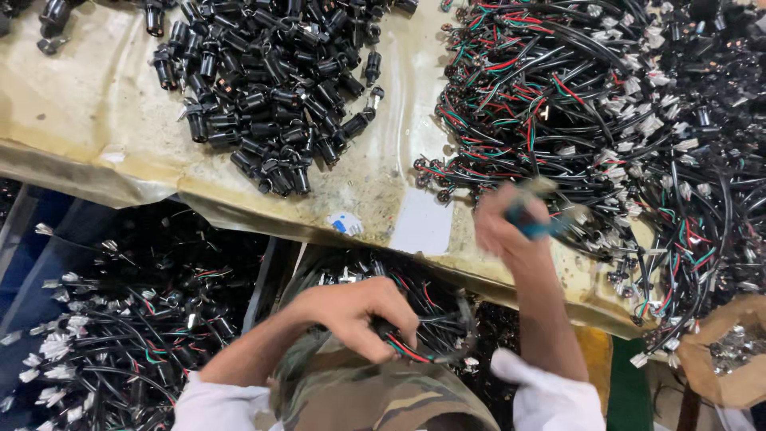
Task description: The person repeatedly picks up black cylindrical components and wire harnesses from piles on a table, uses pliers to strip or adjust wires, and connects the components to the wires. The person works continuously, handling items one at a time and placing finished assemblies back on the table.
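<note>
Camouflage clothing (375, 399) filled the bottom edge of the head view. Just above it, the left hand (355, 315) was curled shut around a cable bundle (423, 331) held over the lap. Higher up, the right hand (511, 219), blurred, was closed on a blue tool (536, 230) at the bench (80, 104) edge, beside tangled wires (590, 104) and black sockets (271, 88).

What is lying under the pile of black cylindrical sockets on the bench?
The black cylindrical sockets rest on a stained yellowish plastic sheet that drapes over the bench edge. The bench surface beneath that sheet is covered and cannot be seen.
</note>
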